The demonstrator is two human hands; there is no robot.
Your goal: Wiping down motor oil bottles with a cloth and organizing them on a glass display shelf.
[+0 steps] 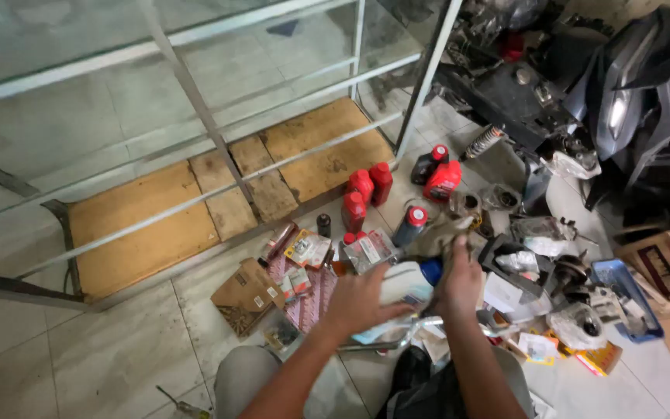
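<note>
Hands: left (358, 299) clasps white plastic bottle (403, 283) body; right (459, 275) pinches its blue cap (431, 270), bottle tilted between them.

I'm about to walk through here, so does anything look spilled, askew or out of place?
No spill shows. Parts, packets and a flattened brown cardboard box lie scattered over the tiled floor, around upright red plastic bottles. The left hand holds a white bottle with a blue cap, tilted sideways; the right hand grips its cap.

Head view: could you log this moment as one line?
left hand: holding white bottle | right hand: at blue cap, rag | red bottles on tile floor
</note>
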